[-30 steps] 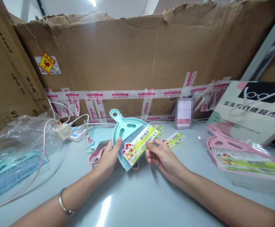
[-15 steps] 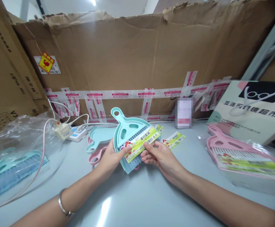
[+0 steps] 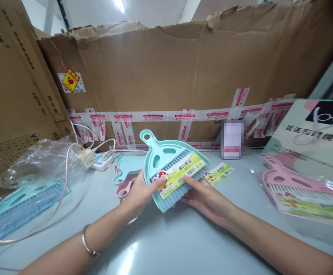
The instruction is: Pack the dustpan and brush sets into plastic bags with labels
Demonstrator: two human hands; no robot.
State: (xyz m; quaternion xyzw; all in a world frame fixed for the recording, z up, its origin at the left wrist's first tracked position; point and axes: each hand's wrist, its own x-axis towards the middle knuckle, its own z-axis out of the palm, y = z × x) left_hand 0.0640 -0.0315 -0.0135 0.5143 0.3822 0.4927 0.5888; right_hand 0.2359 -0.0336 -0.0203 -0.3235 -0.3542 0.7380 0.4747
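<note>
A mint-green dustpan [image 3: 166, 146] is held tilted in front of me, with a matching blue-bristled brush [image 3: 171, 198] nested in it. Across the front of the set lies a yellow-green label card [image 3: 180, 175]. My left hand [image 3: 140, 193] grips the left edge, its thumb pressed on the card's left end and its fingers hidden behind. At the lower right, my right hand [image 3: 206, 198] pinches the card and the set, thumb on top and fingers underneath. A second label card [image 3: 219, 174] lies on the table just beyond my right hand.
Behind the held set lie another mint dustpan [image 3: 129, 163] and a pink handle [image 3: 124, 189]. Bagged sets rest at either side, mint [image 3: 26, 198] and pink [image 3: 301, 183]. A power strip [image 3: 102, 162] with a cable, a phone-like object [image 3: 231, 140], a paper bag [image 3: 304, 149] and a large carton [image 3: 155, 68] border the table.
My right hand has shifted from the card's lower edge to a fuller hold around the set's lower right. The card lies flatter across the bristles. The view has turned slightly left.
</note>
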